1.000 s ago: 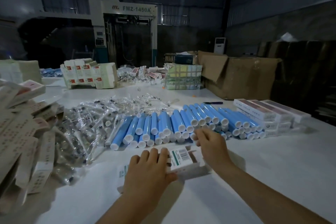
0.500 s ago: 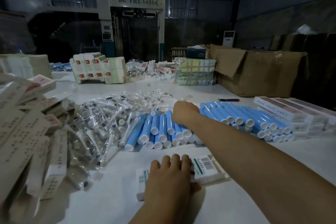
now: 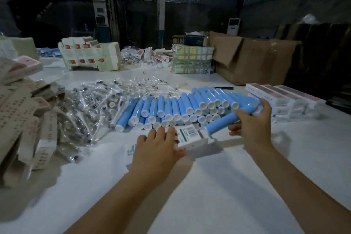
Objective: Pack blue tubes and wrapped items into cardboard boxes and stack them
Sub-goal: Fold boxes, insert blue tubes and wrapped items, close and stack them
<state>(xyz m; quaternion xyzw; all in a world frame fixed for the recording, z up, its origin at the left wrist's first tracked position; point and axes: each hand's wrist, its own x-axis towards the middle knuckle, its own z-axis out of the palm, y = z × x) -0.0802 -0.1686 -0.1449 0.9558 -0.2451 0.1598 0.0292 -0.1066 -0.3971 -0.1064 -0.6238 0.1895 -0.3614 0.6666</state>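
Observation:
A small white carton (image 3: 190,136) with a barcode lies on the white table (image 3: 209,186), its open end facing right. My left hand (image 3: 155,150) lies on the carton, thumb curled under its near edge, holding it down. My right hand (image 3: 250,125) grips a blue tube (image 3: 224,122) whose white-capped end sits at the carton's open mouth. Behind them lies a row of several blue tubes (image 3: 171,108). A heap of clear-wrapped items (image 3: 98,104) lies to the left of the tubes.
Flat unfolded cartons (image 3: 20,119) are piled at the left edge. Packed white boxes (image 3: 281,99) are stacked at the right. A big brown cardboard box (image 3: 252,59) and more carton stacks (image 3: 89,56) stand at the back of the table.
My right hand reached into the tube row, took a blue tube and brought it back to the carton's open end. My left hand stayed on the carton.

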